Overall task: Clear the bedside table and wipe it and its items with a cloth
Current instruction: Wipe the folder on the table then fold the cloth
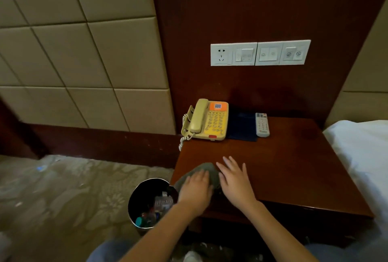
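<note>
The left hand (196,188), grip released, is pressing flat on the crumpled grey cloth (207,170) beneath it on the dark wooden tabletop (283,167); the right hand (235,180), likewise released, is lying just beside.

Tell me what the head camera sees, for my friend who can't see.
A left hand presses a grey cloth on a dark wooden bedside table, the right hand open beside it. At the table's back sit a yellow telephone, a dark folder and a white remote; a rubbish bin stands on the floor nearby.
</note>
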A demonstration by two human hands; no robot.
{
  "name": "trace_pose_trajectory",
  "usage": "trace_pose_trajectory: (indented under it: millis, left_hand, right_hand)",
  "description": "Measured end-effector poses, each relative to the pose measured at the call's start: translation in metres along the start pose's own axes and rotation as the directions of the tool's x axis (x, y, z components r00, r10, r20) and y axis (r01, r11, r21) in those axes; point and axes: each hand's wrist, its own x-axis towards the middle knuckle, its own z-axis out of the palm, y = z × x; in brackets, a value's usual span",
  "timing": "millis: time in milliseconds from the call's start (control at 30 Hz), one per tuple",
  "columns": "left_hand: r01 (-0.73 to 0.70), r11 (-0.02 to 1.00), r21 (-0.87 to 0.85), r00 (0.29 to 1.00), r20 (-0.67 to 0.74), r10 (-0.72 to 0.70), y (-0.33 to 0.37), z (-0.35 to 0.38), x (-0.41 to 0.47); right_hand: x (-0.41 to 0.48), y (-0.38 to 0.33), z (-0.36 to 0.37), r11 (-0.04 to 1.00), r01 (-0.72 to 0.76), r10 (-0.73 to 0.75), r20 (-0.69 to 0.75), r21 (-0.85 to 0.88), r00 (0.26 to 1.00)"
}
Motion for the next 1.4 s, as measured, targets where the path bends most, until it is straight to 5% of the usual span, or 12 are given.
trace_pose_trajectory:
  millis: [200,400,500,633,933,1133,1300,1400]
  left_hand:
    - [0.234,0.964,-0.127,0.972,-0.004,-0.236,0.036,0.024,0.04]
    - [0.22,0.964,-0.146,0.975,0.011,-0.221,-0.023,0.002,0.094]
    - [0.229,0.926,-0.301,0.972,0.032,-0.231,-0.031,-0.006,0.116]
    - [0.226,0.728,-0.648,0.928,-0.085,-0.364,-0.033,-0.011,0.134]
    - [0.198,0.967,-0.159,0.919,-0.313,-0.239,-0.035,0.018,0.124]
    - [0.43,0.84,-0.331,0.868,-0.102,-0.485,-0.06,0.0,0.144]
    - [0.466,0.694,-0.549,0.857,0.083,-0.509,-0.091,-0.007,0.16]
    - [0.478,0.716,-0.508,0.855,0.082,-0.513,-0.079,-0.01,0.133]
  right_hand:
    - [-0.037,0.041,0.009,0.997,-0.071,0.071,-0.109,0.005,0.991]
    - [-0.01,0.031,0.027,0.988,0.076,-0.084,-0.054,-0.131,0.995]
    - [0.015,0.035,0.034,0.969,0.099,-0.12,-0.08,-0.226,0.989]
    - [0.039,0.039,0.032,0.973,0.106,-0.135,-0.132,-0.206,0.982]
    - [0.059,0.032,0.023,0.987,0.122,-0.144,-0.223,-0.109,0.964]
    - [0.056,0.028,0.018,0.989,0.138,-0.145,-0.19,-0.049,0.971]
    - [0.049,0.033,0.016,0.989,0.148,-0.149,-0.18,-0.02,0.972]
    - [0.045,0.036,0.011,0.988,0.152,-0.149,-0.173,0.003,0.974]
